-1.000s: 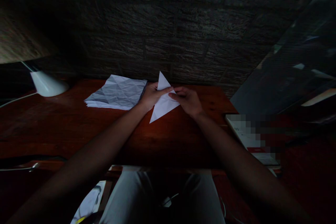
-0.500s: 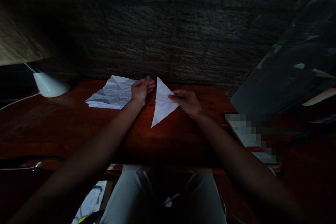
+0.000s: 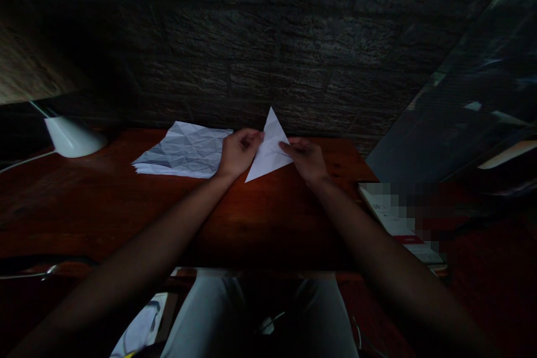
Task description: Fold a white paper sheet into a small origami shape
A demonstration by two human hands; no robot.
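Having moved right since half a second ago, the left hand (image 3: 240, 152) now pinches the left edge of the white triangular folded paper (image 3: 269, 155), its upper tip shifted rightward; the right hand (image 3: 309, 158) grips its right side. Behind lies the reddish-brown wooden tabletop's (image 3: 260, 218) back edge; frontward, wood stretches to the front edge.

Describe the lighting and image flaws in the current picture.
Head view: dim overall, with the area under the wooden table nearly black; head view: the folded paper stands out bright, the creased sheets greyer; head view: a faint sheen near the lamp base; head view: blocky pixelation hides part of the printed item at right.
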